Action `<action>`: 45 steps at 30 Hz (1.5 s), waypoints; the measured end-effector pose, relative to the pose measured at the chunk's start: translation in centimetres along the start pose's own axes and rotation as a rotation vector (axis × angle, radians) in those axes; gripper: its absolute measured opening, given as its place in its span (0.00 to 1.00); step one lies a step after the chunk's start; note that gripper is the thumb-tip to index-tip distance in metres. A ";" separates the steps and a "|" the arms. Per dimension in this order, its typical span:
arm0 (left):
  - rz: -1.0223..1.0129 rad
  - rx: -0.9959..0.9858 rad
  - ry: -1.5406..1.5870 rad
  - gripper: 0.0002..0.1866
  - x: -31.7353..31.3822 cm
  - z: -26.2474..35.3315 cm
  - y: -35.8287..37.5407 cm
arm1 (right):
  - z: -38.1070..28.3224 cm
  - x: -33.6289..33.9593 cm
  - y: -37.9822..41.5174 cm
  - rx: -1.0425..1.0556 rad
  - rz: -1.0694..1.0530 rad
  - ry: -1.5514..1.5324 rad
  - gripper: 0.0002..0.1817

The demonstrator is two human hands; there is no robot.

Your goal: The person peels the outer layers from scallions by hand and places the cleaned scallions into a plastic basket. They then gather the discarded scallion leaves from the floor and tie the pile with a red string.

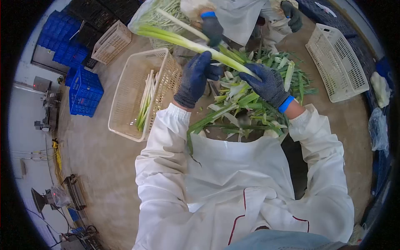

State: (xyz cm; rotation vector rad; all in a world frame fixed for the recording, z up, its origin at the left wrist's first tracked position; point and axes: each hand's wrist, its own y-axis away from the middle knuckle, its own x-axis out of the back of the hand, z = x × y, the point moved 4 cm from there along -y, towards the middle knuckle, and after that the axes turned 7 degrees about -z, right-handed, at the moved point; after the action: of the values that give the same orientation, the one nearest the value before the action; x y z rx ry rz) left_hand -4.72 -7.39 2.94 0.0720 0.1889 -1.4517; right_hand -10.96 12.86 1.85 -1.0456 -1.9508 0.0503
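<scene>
A long leek [189, 44] slants across in front of me, its green end up to the left. My right hand [268, 82], in a dark grey glove with a blue band at the wrist, is closed around its lower right end. Bent fingers of my left hand [195, 79], in a dark blue glove, grip it near the middle from beneath. Below both hands lies a heap of green leaf trimmings [250, 104]. Just beyond the leek, a co-worker's gloved hand [213, 30] holds another pale stalk [177, 21].
On my left stands a cream crate [118, 98] with several trimmed leeks [146, 100] inside. A clear bag of stalks [166, 18] is behind it. Another cream crate [339, 68] sits at right. Blue crates [86, 93] and machinery [50, 110] line the left side.
</scene>
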 end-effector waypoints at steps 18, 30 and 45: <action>-0.010 -0.023 -0.020 0.11 -1.7 -1.1 0.3 | -0.4 -2.5 0.6 -0.272 -0.246 -0.850 0.13; -0.160 -0.207 -0.488 0.17 -0.1 -1.5 -0.4 | -0.8 -0.8 -0.3 -0.260 -0.296 -1.196 0.17; 0.053 -0.496 -1.354 0.23 -3.7 0.9 1.0 | 0.5 0.9 -2.2 -0.243 -0.152 -1.149 0.19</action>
State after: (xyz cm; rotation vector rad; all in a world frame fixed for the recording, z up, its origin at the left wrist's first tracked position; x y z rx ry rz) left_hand -4.02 -3.75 4.39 -1.2632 -0.5630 -1.0974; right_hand -12.95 12.23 3.10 -1.1252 -3.1251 0.4150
